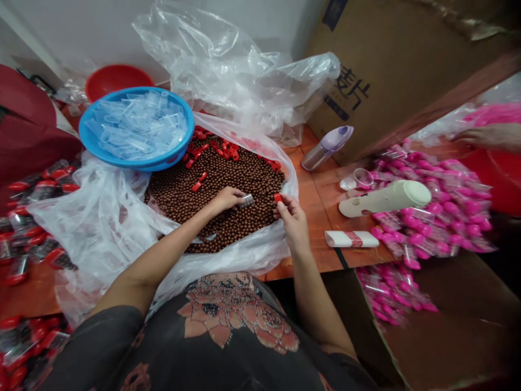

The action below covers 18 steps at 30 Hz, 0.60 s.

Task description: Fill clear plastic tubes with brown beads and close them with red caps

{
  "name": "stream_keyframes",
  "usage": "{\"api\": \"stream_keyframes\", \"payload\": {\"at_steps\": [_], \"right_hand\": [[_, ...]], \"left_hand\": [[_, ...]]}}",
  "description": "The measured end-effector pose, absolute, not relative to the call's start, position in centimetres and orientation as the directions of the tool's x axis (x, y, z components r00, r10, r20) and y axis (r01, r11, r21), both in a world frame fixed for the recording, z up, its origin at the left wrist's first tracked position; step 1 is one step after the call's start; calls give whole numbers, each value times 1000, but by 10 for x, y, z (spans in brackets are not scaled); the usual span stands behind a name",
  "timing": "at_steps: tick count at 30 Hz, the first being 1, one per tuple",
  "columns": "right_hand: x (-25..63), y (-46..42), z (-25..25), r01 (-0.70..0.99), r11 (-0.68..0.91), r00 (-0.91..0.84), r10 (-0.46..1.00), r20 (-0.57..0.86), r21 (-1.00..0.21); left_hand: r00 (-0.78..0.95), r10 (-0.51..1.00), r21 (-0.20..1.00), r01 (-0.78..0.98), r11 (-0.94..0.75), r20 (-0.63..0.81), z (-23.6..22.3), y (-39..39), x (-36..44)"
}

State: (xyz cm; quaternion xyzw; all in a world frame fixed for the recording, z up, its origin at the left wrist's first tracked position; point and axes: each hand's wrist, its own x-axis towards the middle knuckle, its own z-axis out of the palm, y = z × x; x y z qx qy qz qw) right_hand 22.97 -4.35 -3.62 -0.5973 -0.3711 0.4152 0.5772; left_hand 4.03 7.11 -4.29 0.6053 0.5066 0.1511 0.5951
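My left hand (228, 199) is closed around a small clear plastic tube (246, 201), held low over a heap of small brown balls (220, 179) lying in an open plastic bag (101, 217). My right hand (291, 214) pinches a red cap (278, 197) at the heap's right edge, a short gap from the tube's mouth. Several loose red caps (226, 149) lie on the far side of the heap. A blue bowl (136, 157) full of empty clear tubes rests on the bag's far left rim.
Filled red-capped tubes (36, 217) are piled at the left. Pink-capped tubes (439, 212) cover the table at the right, where another person's hand (484, 136) reaches. A white bottle (386, 198), a purple-lidded flask (328, 147), a white roll (352, 239) and a cardboard box (407, 70) stand nearby.
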Motion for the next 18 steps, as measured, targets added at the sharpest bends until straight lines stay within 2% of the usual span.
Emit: {"api": "stream_keyframes", "payload": {"at_steps": [5,9,14,18], "right_hand": [[237,-51,-45,-64,-68,392,916,-87,-996],[241,-54,-48,-58,-77,399,912,-94,-995],[239,-53,-48,-75,-83,406,908,-106,-994],[238,-49,-46,-60,-88,395,913,-104,-994]], "left_hand": [[450,797,847,514,138,-403,-47,83,61],[471,807,865,494,92,-355,-56,89,70],[573,764,948,276,160,-296,-60,88,72],[602,746,955,117,273,-287,-57,78,70]]}}
